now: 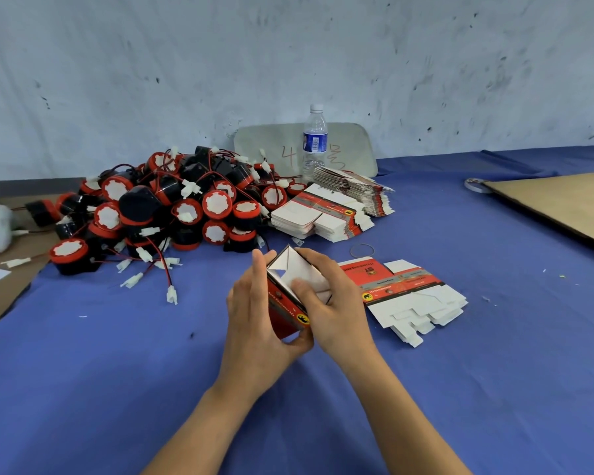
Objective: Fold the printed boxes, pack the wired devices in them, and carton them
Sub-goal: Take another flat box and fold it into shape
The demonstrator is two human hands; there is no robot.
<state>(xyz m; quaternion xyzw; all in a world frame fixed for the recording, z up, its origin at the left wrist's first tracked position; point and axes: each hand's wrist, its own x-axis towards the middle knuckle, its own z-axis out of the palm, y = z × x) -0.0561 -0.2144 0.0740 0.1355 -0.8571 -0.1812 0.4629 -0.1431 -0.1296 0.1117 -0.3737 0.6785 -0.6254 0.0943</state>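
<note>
Between both hands stands a partly folded red printed box point(286, 305), its white flaps open at the top. My left hand point(254, 320) grips its left side and bottom corner. My right hand point(330, 303) holds its right side, thumb pressing a white flap inward. A few flat printed box blanks point(408, 293) lie just to the right. A pile of black-and-red wired devices point(172, 207) with white connectors sits at the back left. Stacks of flat blanks point(326, 214) lie behind the hands.
A water bottle point(314, 142) stands at the back before a grey board point(271, 145) leaning on the wall. A brown cardboard sheet point(563, 204) lies at the right edge, a rubber band point(362, 250) near the blanks. Blue cloth point(117, 371) covers the table.
</note>
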